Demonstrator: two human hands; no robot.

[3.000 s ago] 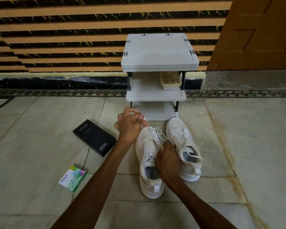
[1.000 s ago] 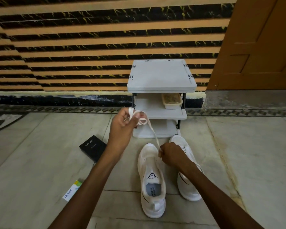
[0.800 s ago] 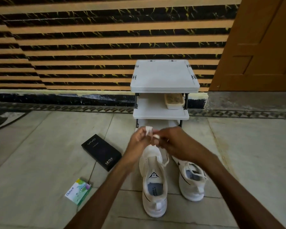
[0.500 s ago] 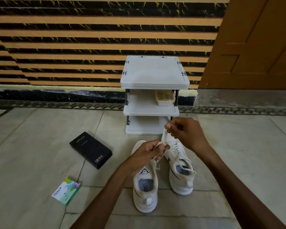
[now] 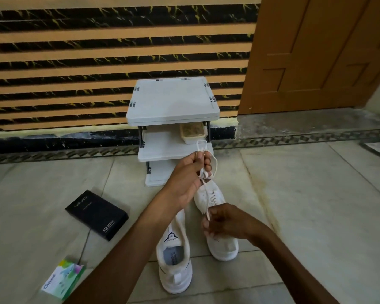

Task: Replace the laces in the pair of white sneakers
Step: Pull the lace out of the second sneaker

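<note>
One green packet (image 5: 63, 279) and one black box (image 5: 96, 214) lie left. Your left hand (image 5: 189, 178) grips one bunched lace (image 5: 215, 164) above two sneakers, left sneaker (image 5: 176, 268) beside right sneaker (image 5: 223, 249), toes near the rack (image 5: 173, 99). Your right hand (image 5: 226, 222) pinches the lace lower down; open floor (image 5: 316, 216) lies rightward

Two white sneakers stand side by side on the floor just in front of the white shelf rack (image 5: 173, 106), toes toward it, heels away. The left-side sneaker (image 5: 174, 266) has an open collar, a logo on its tongue and a printed insole, with no lacing visible; its toe is hidden. The right-side sneaker (image 5: 223, 249) sits nearer the rack, with lacing on its forefoot. Above them a white lace (image 5: 215, 165) runs taut, looped round fingers of the left hand (image 5: 189, 174) and pinched lower down by the right hand (image 5: 226, 222)
</note>
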